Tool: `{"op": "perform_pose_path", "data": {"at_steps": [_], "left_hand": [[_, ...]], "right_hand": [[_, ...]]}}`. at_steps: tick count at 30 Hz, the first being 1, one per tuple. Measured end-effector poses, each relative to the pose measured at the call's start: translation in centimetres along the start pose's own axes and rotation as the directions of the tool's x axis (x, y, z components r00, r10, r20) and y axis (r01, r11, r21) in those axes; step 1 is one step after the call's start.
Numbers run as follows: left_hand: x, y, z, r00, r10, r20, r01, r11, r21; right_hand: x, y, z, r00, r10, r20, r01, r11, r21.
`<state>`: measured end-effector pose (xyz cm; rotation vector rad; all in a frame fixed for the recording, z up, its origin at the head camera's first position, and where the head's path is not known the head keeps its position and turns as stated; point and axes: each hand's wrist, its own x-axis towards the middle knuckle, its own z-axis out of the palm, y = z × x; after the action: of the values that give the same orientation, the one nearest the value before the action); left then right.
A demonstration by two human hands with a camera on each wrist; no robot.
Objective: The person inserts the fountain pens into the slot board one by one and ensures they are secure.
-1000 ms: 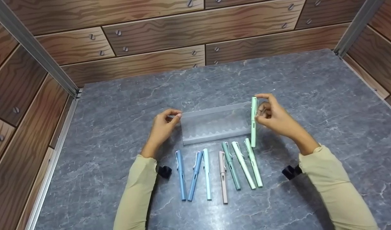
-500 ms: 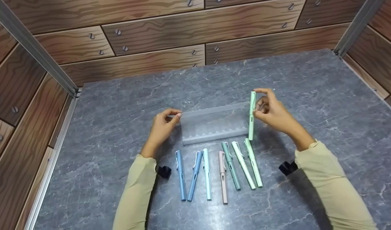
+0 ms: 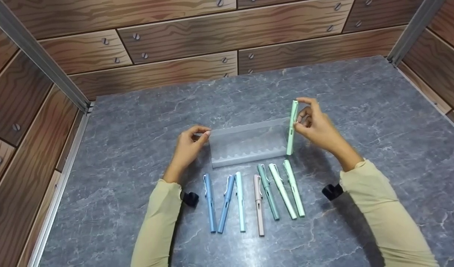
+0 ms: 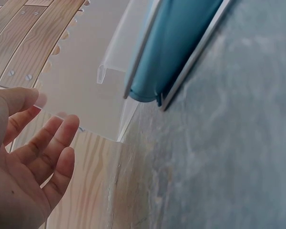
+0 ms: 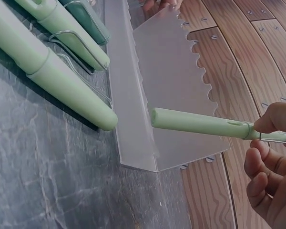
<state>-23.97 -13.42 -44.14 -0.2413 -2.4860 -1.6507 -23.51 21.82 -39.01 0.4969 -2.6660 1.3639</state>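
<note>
Holding, right side: a slim light green pen with a metal clip (image 3: pixel 292 128) is pinched at its cap between thumb and fingers of the right hand (image 3: pixel 318 128); it is held nearly upright, slightly tilted, its lower end at the right end of the rack; whether contact is made cannot be told.
Holding, left side: the upper left corner of the translucent plastic rack with scalloped edges (image 3: pixel 249 139) is pinched by thumb and fingertip of the left hand (image 3: pixel 190 146); its other fingers are left loosely bent.
Rack: stood on the grey marbled counter (image 3: pixel 138 122), between the two hands.
Pens before the rack: seven laid side by side; from the left, two blue pens (image 3: pixel 210 203), a pale turquoise pen (image 3: pixel 240 202), a pinkish-brown pen (image 3: pixel 259 205), a dark green pen (image 3: pixel 268 192) and two pale green pens (image 3: pixel 294 188).
Backdrop: wood-patterned panels (image 3: pixel 175 40) are seen behind the counter.
</note>
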Motion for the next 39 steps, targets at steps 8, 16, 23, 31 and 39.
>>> {"op": "perform_pose_path", "data": {"at_steps": [8,16,23,31,39], "left_hand": [[-0.1,0.0,0.0,1.000,-0.012,0.004,0.012,1.000,0.015],[-0.1,0.1,0.1,1.000,0.001,-0.009,-0.001,1.000,0.025],[-0.1,0.1,0.0,1.000,-0.004,-0.010,0.004,1.000,0.024],[0.0,0.1,0.1,1.000,-0.014,-0.007,0.014,1.000,0.012],[0.0,0.0,0.0,1.000,-0.024,0.010,0.025,1.000,-0.013]], "right_hand": [[0.3,-0.1,0.2,0.999,-0.028,-0.031,0.026,0.999,-0.044],[0.5,-0.2,0.4,0.999,-0.036,-0.033,0.032,0.992,-0.119],[0.7,-0.3,0.9,0.993,-0.099,-0.065,0.081,0.967,-0.241],[0.9,-0.1,1.4,0.991,-0.124,-0.044,0.101,0.931,-0.351],[1.2,0.4,1.7,0.997,-0.083,-0.010,0.074,0.933,-0.354]]}}
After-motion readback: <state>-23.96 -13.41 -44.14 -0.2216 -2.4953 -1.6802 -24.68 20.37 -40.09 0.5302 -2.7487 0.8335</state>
